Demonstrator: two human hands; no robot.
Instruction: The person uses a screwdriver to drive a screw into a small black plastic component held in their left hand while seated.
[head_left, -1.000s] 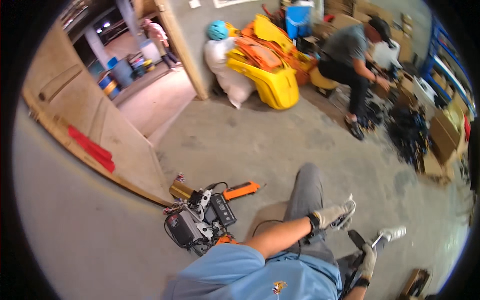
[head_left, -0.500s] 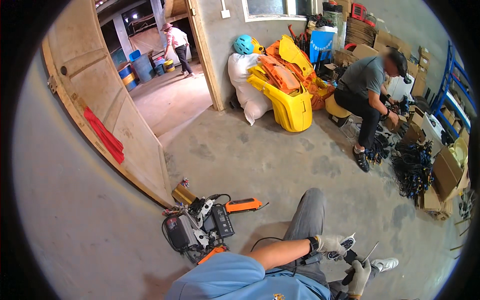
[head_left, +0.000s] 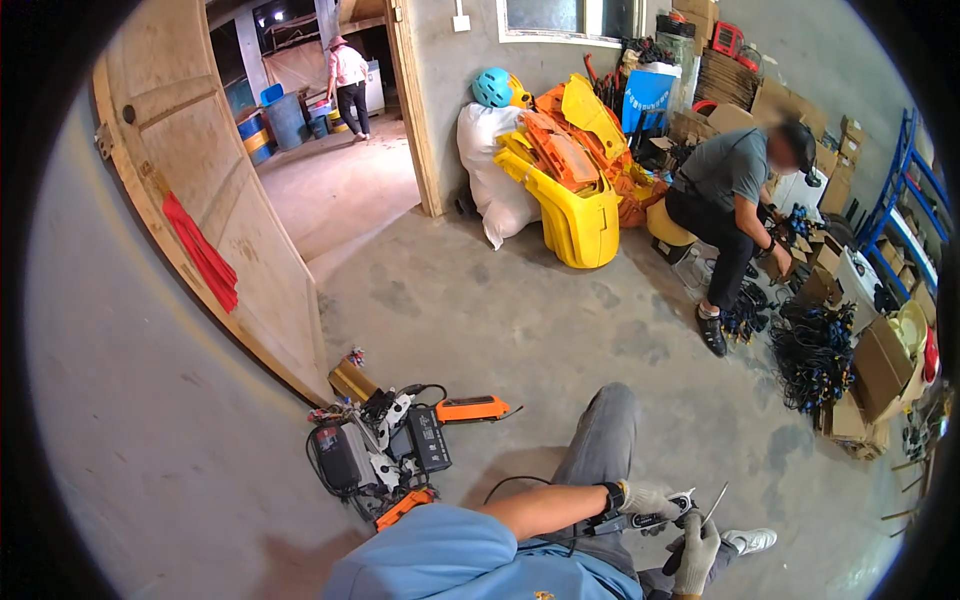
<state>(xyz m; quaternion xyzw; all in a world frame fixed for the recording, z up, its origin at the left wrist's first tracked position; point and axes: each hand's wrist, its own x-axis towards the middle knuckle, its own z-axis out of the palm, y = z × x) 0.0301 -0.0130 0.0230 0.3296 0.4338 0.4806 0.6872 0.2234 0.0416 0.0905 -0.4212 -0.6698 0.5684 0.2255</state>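
My left hand [head_left: 648,498], in a pale work glove with a dark band at the wrist, is closed on a small black-and-silver part [head_left: 678,503]. A black cable [head_left: 515,480] loops beside that forearm. Close by on the right, my gloved right hand [head_left: 697,560] is wrapped round a screwdriver [head_left: 715,503]; its thin metal shaft points up and away, and most of the handle is hidden in the glove. The two hands almost meet over my lap, and their fingertips partly cover the part.
Left of my knee lie battery-like black boxes [head_left: 428,440], wires and an orange-cased unit [head_left: 473,408]. A person [head_left: 730,190] sits at the right among cable bundles [head_left: 812,355] and cartons. A yellow bin [head_left: 585,225] holds orange and yellow plastic pieces. Another person [head_left: 348,85] stands beyond the open door [head_left: 190,150].
My hands have drawn closer together, the right moving toward the part with the screwdriver. The whole view has shifted slightly. The person beyond the door has straightened up.
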